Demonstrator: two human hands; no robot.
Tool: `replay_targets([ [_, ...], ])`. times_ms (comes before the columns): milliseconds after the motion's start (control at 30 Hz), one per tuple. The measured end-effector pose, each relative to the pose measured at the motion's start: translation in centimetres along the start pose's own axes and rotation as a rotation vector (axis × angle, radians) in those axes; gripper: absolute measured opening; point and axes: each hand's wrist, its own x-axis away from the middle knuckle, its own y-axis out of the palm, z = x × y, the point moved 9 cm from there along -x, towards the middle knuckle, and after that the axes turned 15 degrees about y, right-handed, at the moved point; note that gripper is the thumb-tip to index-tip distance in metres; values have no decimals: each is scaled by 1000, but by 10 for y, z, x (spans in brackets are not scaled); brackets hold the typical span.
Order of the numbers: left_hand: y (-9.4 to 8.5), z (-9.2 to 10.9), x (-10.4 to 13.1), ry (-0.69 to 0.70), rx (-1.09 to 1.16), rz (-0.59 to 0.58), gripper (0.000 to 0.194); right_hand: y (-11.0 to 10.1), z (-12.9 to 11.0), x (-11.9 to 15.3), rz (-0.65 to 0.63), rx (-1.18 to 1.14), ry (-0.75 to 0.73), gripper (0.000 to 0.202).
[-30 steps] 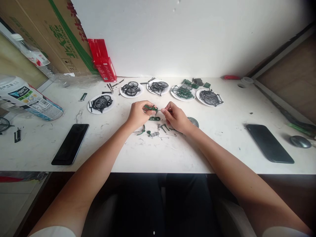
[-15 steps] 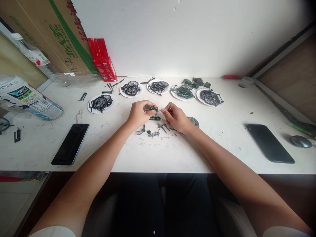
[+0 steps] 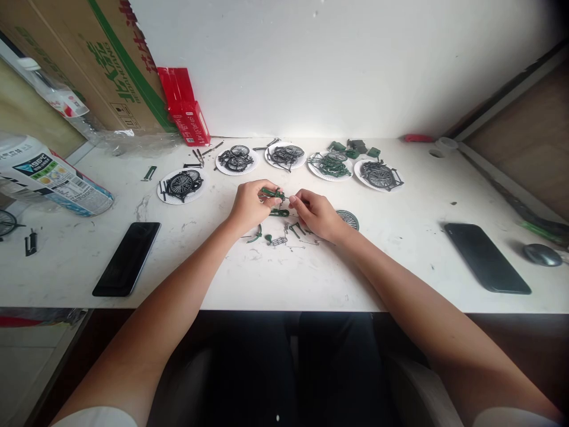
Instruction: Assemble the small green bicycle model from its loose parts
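Note:
My left hand (image 3: 254, 204) is closed on a small green model bicycle part (image 3: 272, 193), held up over the table. To its right, my right hand (image 3: 313, 209) pinches a thin dark rod-like piece (image 3: 285, 198) against the end of that part; the fingers hide most of it. Under the hands lie a green chain guard (image 3: 280, 213), a curved green piece (image 3: 255, 235), a small green saddle (image 3: 268, 238), a coiled metal rack (image 3: 280, 241) and several fine wires. A spoked wheel (image 3: 348, 219) is partly covered by my right hand.
Several paper plates with model bicycle parts stand behind, such as the left one (image 3: 201, 194). Phones (image 3: 127, 259) (image 3: 486, 258) lie on either side. A red box (image 3: 189, 118), a tilted tub (image 3: 53, 178) and green pieces (image 3: 374, 152) are farther out. The table's front edge (image 3: 293, 309) is near.
My right hand has shifted very slightly, its fingertips still at the green part. My left hand and the loose parts stay in place.

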Motion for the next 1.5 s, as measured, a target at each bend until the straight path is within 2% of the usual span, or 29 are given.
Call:
replay_targets([
  [233,0,3,-1,3,3,-3,15,-1,-2,0,25,61,-29,58],
  [1500,1,4,-2,11,-27,-30,16,1,-6,3,18,96,-14,57],
])
